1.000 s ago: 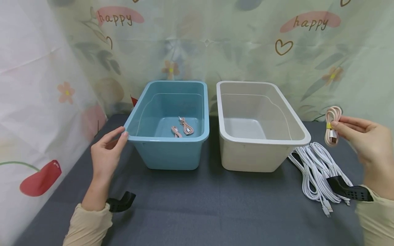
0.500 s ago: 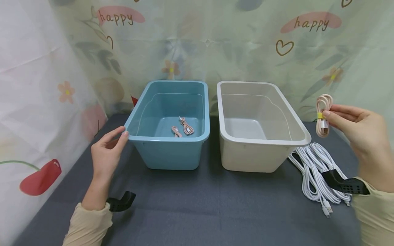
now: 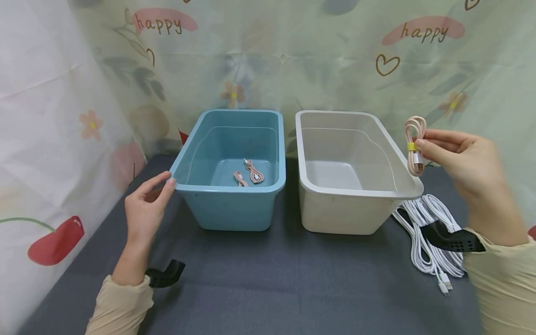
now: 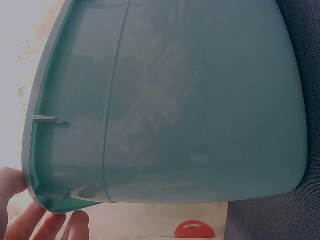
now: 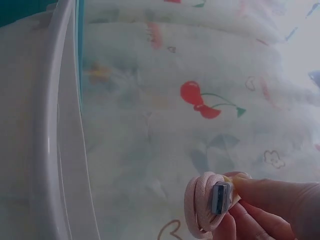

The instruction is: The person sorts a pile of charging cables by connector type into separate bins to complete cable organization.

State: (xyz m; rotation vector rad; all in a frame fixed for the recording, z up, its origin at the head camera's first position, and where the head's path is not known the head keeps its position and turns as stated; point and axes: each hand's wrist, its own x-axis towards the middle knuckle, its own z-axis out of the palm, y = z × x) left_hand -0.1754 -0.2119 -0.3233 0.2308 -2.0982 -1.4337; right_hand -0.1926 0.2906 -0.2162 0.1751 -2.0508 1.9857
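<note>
My right hand (image 3: 473, 163) pinches a coiled pink USB cable (image 3: 415, 146) bound with a yellow tie. It holds the cable in the air by the right rim of the cream bin (image 3: 339, 211). In the right wrist view the metal plug of the USB cable (image 5: 197, 205) faces the camera. At the near left corner of the blue bin (image 3: 230, 209), my left hand (image 3: 144, 209) grips the rim between thumb and fingers; the left wrist view shows the thumb on one side of the rim and fingers on the other. Two coiled pink cables (image 3: 253, 172) lie inside the blue bin.
Long white USB cables (image 3: 431, 237) lie bundled on the dark tablecloth (image 3: 251, 284), right of the cream bin and partly behind my right wrist strap. A patterned curtain (image 3: 280, 51) hangs close behind both bins, and a white printed cloth (image 3: 46, 139) borders the left side.
My right hand has moved left and up with the pink USB cable, from above the white cables to beside the cream bin's rim. My left hand has stayed on the blue bin.
</note>
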